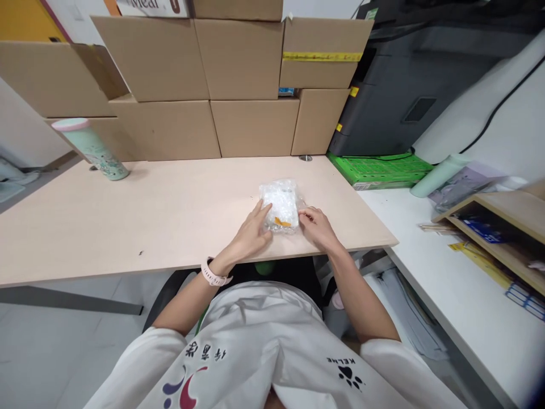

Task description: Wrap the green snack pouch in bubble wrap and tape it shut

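Sitting at the pale wooden desk [149,216], I start from my far left, where a mint-green tumbler with a pink lid [91,149] stands well away from my left hand, leaning in this view, close to the wall of stacked cardboard boxes [204,85] that runs across the back of the desk. A pink-strapped watch [212,274] sits on my left wrist at the near edge of the desk.

My left hand [252,232] lies flat, its fingers loosely spread and resting against the left side of a small bubble-wrap packet [281,204], with the fingertips on its edge. It grips nothing; it only presses at the side. The packet lies on the desk between my two hands, just beyond my fingertips, and it shows something white inside and a small orange piece [282,222] at its near edge.

My right hand [317,226] sits just right of the packet, its fingers curled and touching the near right corner. I cannot tell whether they pinch the wrap or merely rest on it.

Farther right of that hand, well apart, a green plastic crate [378,170] lies under a dark printer [409,96], then a pale green bottle [438,175] lies on its side on the white table [426,267] beside a wooden tray [502,227].
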The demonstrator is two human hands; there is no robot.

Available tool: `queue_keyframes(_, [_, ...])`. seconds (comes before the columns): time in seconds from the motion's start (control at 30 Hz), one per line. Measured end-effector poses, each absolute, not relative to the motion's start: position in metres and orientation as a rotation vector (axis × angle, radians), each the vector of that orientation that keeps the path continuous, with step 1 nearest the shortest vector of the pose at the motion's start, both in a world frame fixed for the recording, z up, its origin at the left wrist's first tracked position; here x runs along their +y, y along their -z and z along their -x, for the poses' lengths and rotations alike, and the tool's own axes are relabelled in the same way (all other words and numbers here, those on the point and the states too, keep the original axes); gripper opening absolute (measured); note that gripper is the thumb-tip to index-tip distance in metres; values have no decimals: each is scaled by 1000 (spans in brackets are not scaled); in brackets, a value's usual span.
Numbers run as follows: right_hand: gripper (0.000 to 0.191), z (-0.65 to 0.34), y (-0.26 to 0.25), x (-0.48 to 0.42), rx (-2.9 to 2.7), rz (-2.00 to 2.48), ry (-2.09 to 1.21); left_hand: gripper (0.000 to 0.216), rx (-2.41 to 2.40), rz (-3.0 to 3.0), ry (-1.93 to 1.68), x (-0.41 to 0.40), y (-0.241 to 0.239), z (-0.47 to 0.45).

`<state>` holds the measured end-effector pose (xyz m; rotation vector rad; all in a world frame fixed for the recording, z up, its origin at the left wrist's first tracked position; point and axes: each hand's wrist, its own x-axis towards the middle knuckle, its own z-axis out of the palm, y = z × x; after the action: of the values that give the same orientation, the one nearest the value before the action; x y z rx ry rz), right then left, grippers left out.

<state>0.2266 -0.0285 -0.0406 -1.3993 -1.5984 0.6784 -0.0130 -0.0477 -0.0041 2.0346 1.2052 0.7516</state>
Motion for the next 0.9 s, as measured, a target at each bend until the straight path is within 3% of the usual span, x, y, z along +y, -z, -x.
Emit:
queue_keyframes(0.1, [22,-212,15,-28,-1539,1211,-852,99,1177,-1987,-829,-52,3,4])
queue_keyframes(0.17, [24,-199,-6,-29,-1553,1093,-889,104,1168,-1845,-936,-55,5,-4])
queue_keyframes(0.33, [17,-153,-33,-26,-1857,910,-819,57,1242,-1608,-955,-65,18,-23])
queue_keyframes(0.47, [9,-144,-15,-26,-1896,969,-801,74,1162,-1614,-826,-75,20,-11])
queue_keyframes(0.63, [26,-178,8,-48,-1767,1142,-662,51,938,-1494,-568,-92,5,18])
queue_keyframes(0.9, [22,-244,37,-75,-1547,1274,-443,39,965,-2028,-809,-86,3,-25])
